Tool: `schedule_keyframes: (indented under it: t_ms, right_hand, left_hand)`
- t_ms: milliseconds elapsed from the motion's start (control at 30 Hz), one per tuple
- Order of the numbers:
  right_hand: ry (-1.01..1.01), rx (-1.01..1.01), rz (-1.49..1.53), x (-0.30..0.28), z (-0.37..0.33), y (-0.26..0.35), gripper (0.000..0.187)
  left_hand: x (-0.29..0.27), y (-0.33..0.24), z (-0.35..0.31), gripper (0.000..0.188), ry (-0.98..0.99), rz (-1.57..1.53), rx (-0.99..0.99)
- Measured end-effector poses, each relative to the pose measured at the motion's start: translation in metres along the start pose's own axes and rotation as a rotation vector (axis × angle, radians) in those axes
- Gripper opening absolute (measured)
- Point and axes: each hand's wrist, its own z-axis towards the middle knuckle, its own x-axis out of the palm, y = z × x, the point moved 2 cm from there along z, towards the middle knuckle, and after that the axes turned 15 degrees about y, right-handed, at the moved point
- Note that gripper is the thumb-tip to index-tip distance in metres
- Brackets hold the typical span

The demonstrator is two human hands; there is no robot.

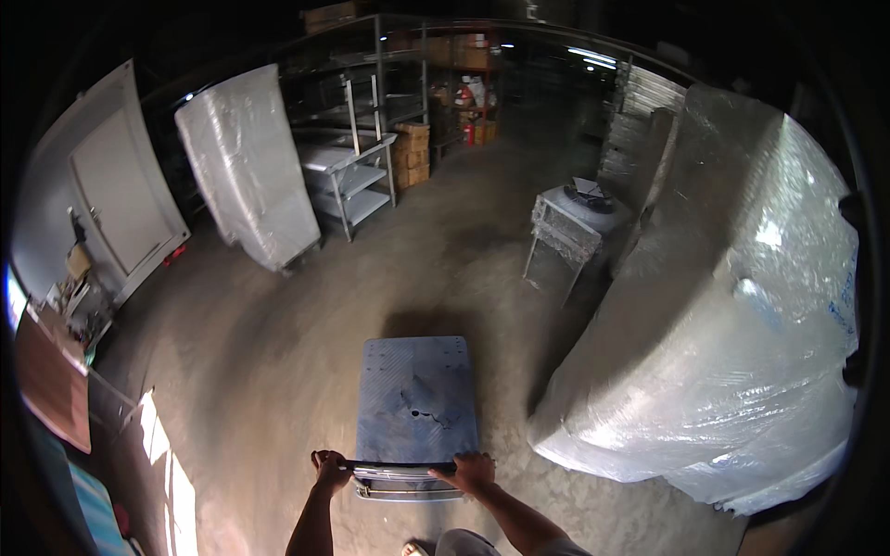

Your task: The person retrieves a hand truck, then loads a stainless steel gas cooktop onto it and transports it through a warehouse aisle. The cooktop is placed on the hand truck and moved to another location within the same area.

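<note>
Both of my hands are on the handle bar (399, 470) of a flat platform trolley. My left hand (331, 470) is wrapped round the bar's left end, and my right hand (471, 471) grips its right end. Ahead of the bar lies the trolley's blue-grey deck (415, 385), bare of any load, with a dark cracked hole in its surface. The wheels are hidden beneath the deck. Part of my foot shows below the handle.
A huge plastic-wrapped bundle (714, 352) stands close on the right. Beyond it is a small wrapped table (579, 213). Ahead left are a tall wrapped piece (248, 167) and a metal shelved table (357, 176). Cardboard boxes (413, 153) stand farther back. A brown tabletop (51, 375) is at left.
</note>
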Motion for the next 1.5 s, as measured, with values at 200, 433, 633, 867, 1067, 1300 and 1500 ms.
schedule_keyframes:
  t_ms: [200,433,633,867,1067,1300,1500]
  right_hand:
    - [0.035,0.114,0.032,-0.053,0.190,0.013,0.082]
    - [0.007,0.220,0.089,-0.096,0.393,-0.032,0.085]
    - [-0.090,0.229,0.114,-0.116,0.572,-0.083,0.085]
    - [-0.152,0.273,0.025,-0.189,0.784,-0.145,0.083]
    - [-0.191,0.358,0.033,-0.253,0.949,-0.220,0.079]
    - [-0.304,0.396,0.016,-0.313,1.156,-0.341,0.076]
    - [-0.317,0.442,-0.049,-0.385,1.311,-0.462,0.075]
  left_hand:
    - [-0.106,-0.025,0.195,0.046,-0.019,0.190,0.053]
    - [-0.190,-0.079,0.417,0.051,0.005,0.286,0.146]
    - [-0.257,-0.129,0.618,0.055,0.102,0.285,0.142]
    - [-0.321,-0.211,0.849,0.057,0.095,0.280,0.211]
    - [-0.356,-0.315,1.052,0.046,0.099,0.309,0.326]
    - [-0.402,-0.448,1.270,0.048,0.217,0.389,0.357]
    - [-0.402,-0.566,1.457,0.044,0.111,0.403,0.363]
